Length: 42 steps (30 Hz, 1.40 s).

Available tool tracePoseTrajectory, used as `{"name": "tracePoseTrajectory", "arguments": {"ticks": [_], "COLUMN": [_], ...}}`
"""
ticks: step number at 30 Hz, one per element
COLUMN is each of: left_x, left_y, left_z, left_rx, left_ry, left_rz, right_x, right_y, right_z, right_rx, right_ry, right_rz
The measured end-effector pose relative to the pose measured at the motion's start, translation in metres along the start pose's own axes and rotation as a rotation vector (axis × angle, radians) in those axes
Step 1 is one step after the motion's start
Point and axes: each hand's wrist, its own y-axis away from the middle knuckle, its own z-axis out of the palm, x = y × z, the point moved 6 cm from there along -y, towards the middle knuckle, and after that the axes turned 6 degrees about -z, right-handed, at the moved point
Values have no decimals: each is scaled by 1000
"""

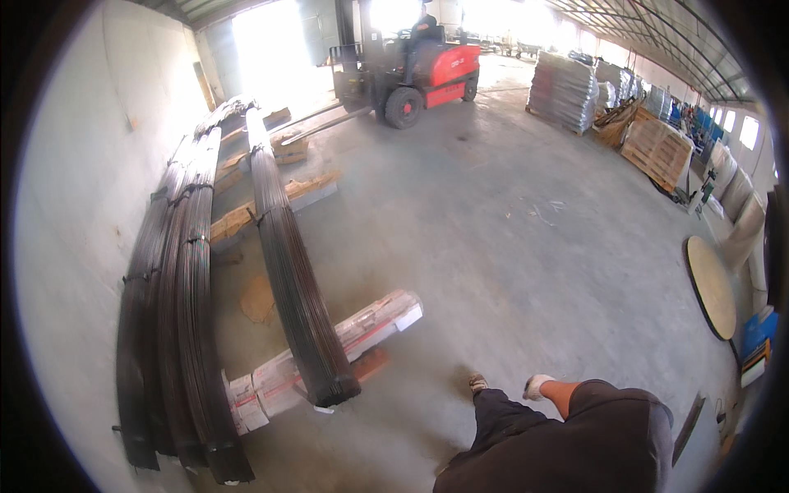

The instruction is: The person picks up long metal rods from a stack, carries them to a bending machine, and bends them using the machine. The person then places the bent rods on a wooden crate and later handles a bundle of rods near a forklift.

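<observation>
My right hand (538, 387), in what looks like a white glove, hangs low in front of my dark clothing (575, 448), with bare forearm behind it. Its fingers are too small and blurred to read, and no held thing shows. Out of the picture is my left hand. To my left, a long bundle of thin dark metal rods (288, 255) rests across wooden supports, its near end over a pale wrapped beam (370, 324). Several more tied rod bundles (193, 287) lie along the wall. Both hands are apart from them.
A red forklift (448, 70) with a person seated on it stands at the far end, its forks (316, 123) pointing toward the rods. Wrapped pallet stacks (563, 90) line the right side. A round board (711, 287) lies at the right.
</observation>
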Motion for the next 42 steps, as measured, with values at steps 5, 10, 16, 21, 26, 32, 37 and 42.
{"name": "tracePoseTrajectory", "arguments": {"ticks": [5, 10, 16, 21, 26, 32, 37, 42], "left_x": [113, 212, 334, 449, 502, 743, 908, 1017], "left_y": [-28, -41, -91, -187, -316, -335, -401, -562], "left_z": [-18, -29, -65, -116, -155, -204, -284, -378], "left_rx": [57, 117, 242, 190, 346, 68, 55, 225], "left_ry": [6, 39, 87, -261, -237, -191, -137, 11], "left_rz": [-4, -58, 3, 243, 357, 275, 290, 221], "right_x": [-29, -32, -62, -66, 11, 227, 249, 201], "right_y": [-54, -77, -111, -164, -290, -395, -417, -552], "right_z": [-103, -265, -417, -534, -615, -523, -473, -565], "right_rx": [116, 202, 345, 349, 468, 118, -121, -161], "right_ry": [-128, -161, -278, -429, -580, 491, 259, -80], "right_rz": [-218, -325, -491, -596, -397, -46, -174, -78]}}
